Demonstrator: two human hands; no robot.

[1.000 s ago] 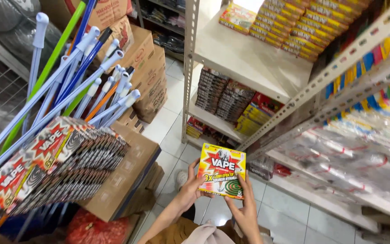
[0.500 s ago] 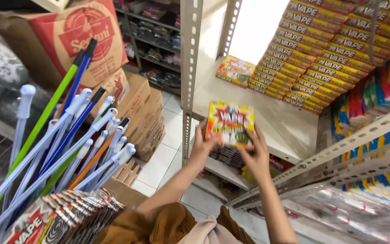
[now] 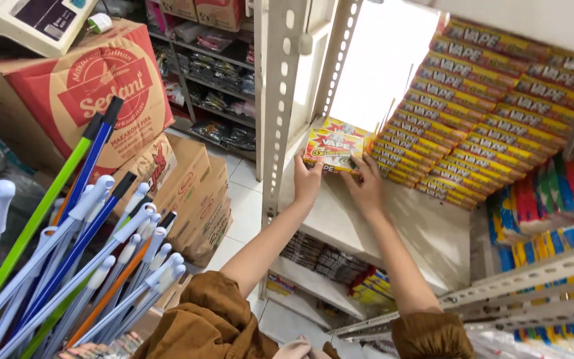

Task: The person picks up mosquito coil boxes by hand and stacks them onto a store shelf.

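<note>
Cardboard cartons (image 3: pixel 134 119) fill the upper left of the frame, a white scale (image 3: pixel 31 20) sitting on the top one. Below them, in the lower left, a bundle of mop handles (image 3: pixel 81 259) in blue, green, orange and white fans upward.

At centre, a perforated metal upright (image 3: pixel 280 100) marks the edge of a white shelf (image 3: pixel 400 233). Both arms in brown sleeves reach up to it. The left hand (image 3: pixel 308 178) grips the lower left corner of a yellow-and-red box (image 3: pixel 335 146), fingers curled on its edge; the right hand (image 3: pixel 367 186) clasps the lower right corner, its fingertips touching the box. The box lies on the shelf, near its back left, just beside a tall stack of matching boxes (image 3: pixel 493 113) that steps up toward the upper right.

To the right, blue, red and yellow packs (image 3: pixel 553 199) stand in a row beyond the stack.

Judging by the grip, this is the setting-down step: the box is being squared against the stack. Next would call for sliding it flush to its neighbours, then loosening both hands without nudging the leaning rows.
</note>
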